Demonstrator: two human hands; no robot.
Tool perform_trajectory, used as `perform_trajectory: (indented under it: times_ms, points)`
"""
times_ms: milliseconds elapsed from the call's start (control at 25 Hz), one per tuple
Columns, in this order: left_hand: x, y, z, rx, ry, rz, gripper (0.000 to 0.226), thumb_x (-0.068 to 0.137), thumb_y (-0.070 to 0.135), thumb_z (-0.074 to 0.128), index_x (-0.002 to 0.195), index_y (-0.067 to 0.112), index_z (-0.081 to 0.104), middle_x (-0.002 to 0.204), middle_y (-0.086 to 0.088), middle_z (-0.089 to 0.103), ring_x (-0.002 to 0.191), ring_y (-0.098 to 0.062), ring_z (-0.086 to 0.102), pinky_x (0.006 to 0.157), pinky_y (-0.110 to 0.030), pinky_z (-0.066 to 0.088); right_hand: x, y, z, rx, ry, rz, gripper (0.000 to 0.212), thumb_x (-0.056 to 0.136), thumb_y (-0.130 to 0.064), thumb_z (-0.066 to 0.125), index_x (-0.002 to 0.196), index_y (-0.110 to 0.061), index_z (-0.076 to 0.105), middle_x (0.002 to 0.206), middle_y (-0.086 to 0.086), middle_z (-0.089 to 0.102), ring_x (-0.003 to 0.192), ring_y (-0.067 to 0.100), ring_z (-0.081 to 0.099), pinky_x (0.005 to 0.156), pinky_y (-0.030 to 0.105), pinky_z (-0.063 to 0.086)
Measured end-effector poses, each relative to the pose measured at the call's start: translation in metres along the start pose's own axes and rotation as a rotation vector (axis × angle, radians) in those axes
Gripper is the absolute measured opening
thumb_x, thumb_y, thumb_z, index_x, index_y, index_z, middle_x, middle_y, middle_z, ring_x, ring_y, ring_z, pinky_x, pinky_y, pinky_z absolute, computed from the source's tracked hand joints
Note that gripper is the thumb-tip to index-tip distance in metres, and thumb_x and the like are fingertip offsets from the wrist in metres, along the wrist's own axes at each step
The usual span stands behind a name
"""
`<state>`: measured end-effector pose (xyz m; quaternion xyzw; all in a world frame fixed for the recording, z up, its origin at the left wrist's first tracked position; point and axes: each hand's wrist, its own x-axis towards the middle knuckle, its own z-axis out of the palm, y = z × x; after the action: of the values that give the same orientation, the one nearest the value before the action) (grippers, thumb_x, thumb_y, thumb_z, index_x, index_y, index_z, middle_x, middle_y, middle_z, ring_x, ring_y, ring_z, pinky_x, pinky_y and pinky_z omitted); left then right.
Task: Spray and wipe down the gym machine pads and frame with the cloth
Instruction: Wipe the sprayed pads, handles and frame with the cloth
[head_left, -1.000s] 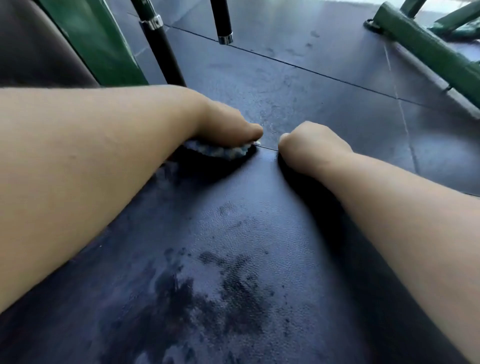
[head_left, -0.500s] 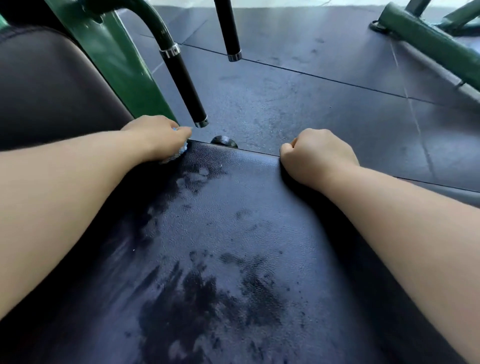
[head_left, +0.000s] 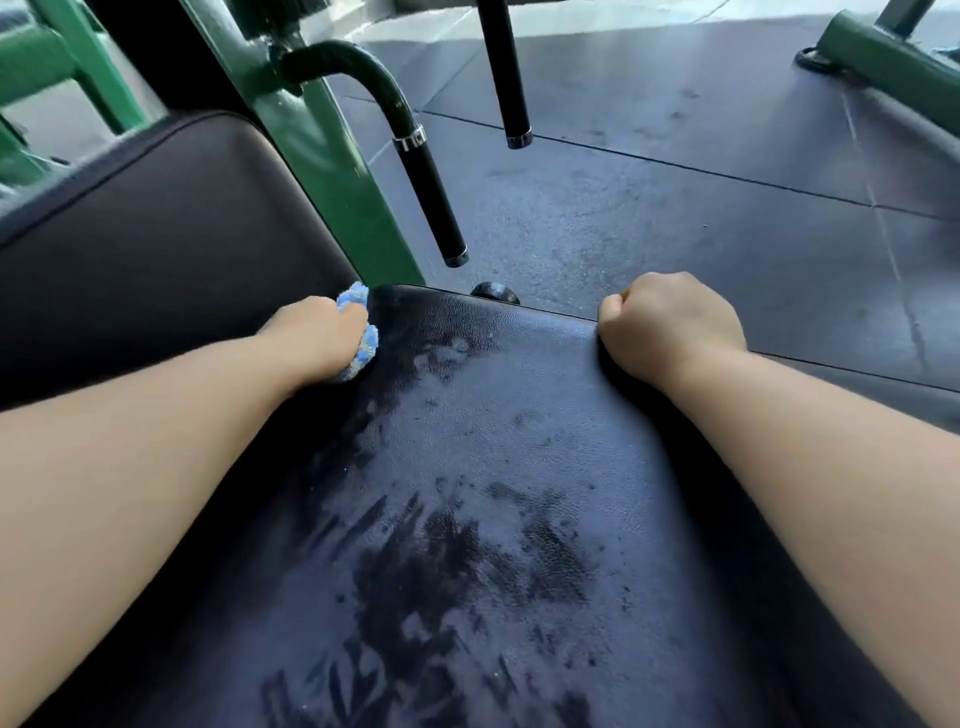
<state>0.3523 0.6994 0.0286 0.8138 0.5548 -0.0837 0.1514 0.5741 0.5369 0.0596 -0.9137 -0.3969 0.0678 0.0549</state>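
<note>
Left grip (head_left: 317, 335) bunches blue cloth (head_left: 368, 343) against black pad (head_left: 493, 415), far left corner beside green frame (head_left: 332, 171); right grip (head_left: 670, 332) fisted at pad's far edge, apparently empty; cloth soft, light, squashy: hold wadded in palm; pad wet-streaked, likely slick.

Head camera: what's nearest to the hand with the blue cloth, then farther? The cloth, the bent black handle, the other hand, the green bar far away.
1. Cloth: in the left hand.
2. Bent black handle: just ahead, to its right.
3. Right hand: across the seat.
4. Green bar: far off, top right.
</note>
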Motion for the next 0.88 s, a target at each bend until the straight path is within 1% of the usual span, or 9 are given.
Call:
perform_trajectory:
  times_ms: [80, 160, 240, 360, 480, 600, 760, 800, 880]
  points:
    - [-0.031, -0.01, 0.001, 0.224, -0.061, 0.034, 0.022, 0.096, 0.014, 0.03, 0.088, 0.008, 0.05, 0.093, -0.013, 0.057, 0.093, -0.034, 0.055, 0.083, -0.037, 0.046, -0.004, -0.008, 0.002, -0.005, 0.008, 0.019, 0.027, 0.092, -0.022, 0.035, 0.074, -0.012, 0.05, 0.087, 0.011, 0.052, 0.081, 0.032, 0.05, 0.068, 0.031, 0.035]
    - [-0.052, -0.011, 0.0, 0.423, -0.063, 0.12, 0.013, 0.093, 0.01, 0.036, 0.085, 0.011, 0.046, 0.078, -0.006, 0.041, 0.081, -0.03, 0.052, 0.073, -0.035, 0.045, -0.007, -0.018, 0.005, 0.006, -0.001, 0.02, 0.027, 0.094, -0.019, 0.034, 0.091, -0.011, 0.06, 0.104, 0.013, 0.059, 0.093, 0.033, 0.055, 0.073, 0.031, 0.036]
    - [-0.047, -0.007, 0.001, 0.476, -0.016, 0.165, 0.013, 0.092, 0.011, 0.039, 0.088, 0.008, 0.051, 0.088, -0.007, 0.044, 0.077, -0.028, 0.046, 0.067, -0.032, 0.041, -0.008, -0.028, 0.008, 0.025, -0.023, 0.012, 0.03, 0.095, -0.02, 0.033, 0.103, -0.012, 0.061, 0.116, 0.013, 0.059, 0.103, 0.033, 0.056, 0.077, 0.034, 0.036]
    - [-0.005, 0.017, 0.002, 0.272, 0.077, 0.183, 0.027, 0.094, 0.015, 0.04, 0.11, -0.002, 0.054, 0.113, -0.018, 0.055, 0.092, -0.033, 0.053, 0.073, -0.035, 0.041, -0.005, -0.03, 0.016, 0.044, -0.007, 0.013, 0.024, 0.095, -0.021, 0.033, 0.089, -0.013, 0.055, 0.114, 0.016, 0.059, 0.097, 0.033, 0.054, 0.076, 0.033, 0.036]
    - [0.028, 0.048, -0.008, 0.097, 0.126, 0.236, 0.028, 0.096, 0.027, 0.037, 0.101, 0.01, 0.059, 0.116, -0.014, 0.06, 0.103, -0.033, 0.053, 0.076, -0.033, 0.038, -0.004, -0.028, 0.017, 0.073, 0.017, 0.011, 0.023, 0.095, -0.019, 0.034, 0.076, -0.014, 0.047, 0.101, 0.015, 0.057, 0.084, 0.031, 0.046, 0.073, 0.031, 0.035]
    - [0.038, 0.091, -0.009, 0.143, 0.0, 0.396, 0.036, 0.095, 0.041, 0.037, 0.093, 0.016, 0.063, 0.11, -0.011, 0.064, 0.089, -0.026, 0.049, 0.076, -0.03, 0.038, -0.003, -0.027, 0.018, 0.142, 0.017, 0.014, 0.026, 0.096, -0.019, 0.034, 0.074, -0.013, 0.046, 0.094, 0.012, 0.054, 0.085, 0.031, 0.047, 0.072, 0.03, 0.034]
    - [0.017, 0.16, -0.007, 0.161, -0.222, 0.546, 0.031, 0.097, 0.032, 0.031, 0.089, 0.01, 0.052, 0.101, -0.016, 0.054, 0.09, -0.025, 0.044, 0.08, -0.03, 0.034, 0.019, 0.003, 0.002, 0.351, 0.082, 0.009, 0.039, 0.101, -0.024, 0.03, 0.093, -0.002, 0.061, 0.106, 0.015, 0.067, 0.104, 0.032, 0.057, 0.083, 0.031, 0.044]
    - [0.01, 0.172, -0.006, 0.165, -0.252, 0.554, 0.032, 0.097, 0.03, 0.03, 0.087, 0.009, 0.051, 0.099, -0.015, 0.052, 0.09, -0.025, 0.044, 0.08, -0.03, 0.034, 0.024, 0.025, -0.008, 0.318, 0.043, 0.039, 0.04, 0.1, -0.025, 0.031, 0.097, -0.003, 0.064, 0.107, 0.015, 0.067, 0.104, 0.032, 0.058, 0.088, 0.033, 0.046]
    - [0.002, 0.192, -0.005, 0.189, -0.292, 0.594, 0.035, 0.098, 0.028, 0.029, 0.077, 0.009, 0.05, 0.093, -0.012, 0.052, 0.089, -0.026, 0.046, 0.078, -0.03, 0.035, 0.026, 0.078, -0.029, 0.091, -0.095, 0.097, 0.032, 0.097, -0.023, 0.034, 0.084, -0.01, 0.061, 0.108, 0.016, 0.065, 0.094, 0.033, 0.056, 0.084, 0.033, 0.046]
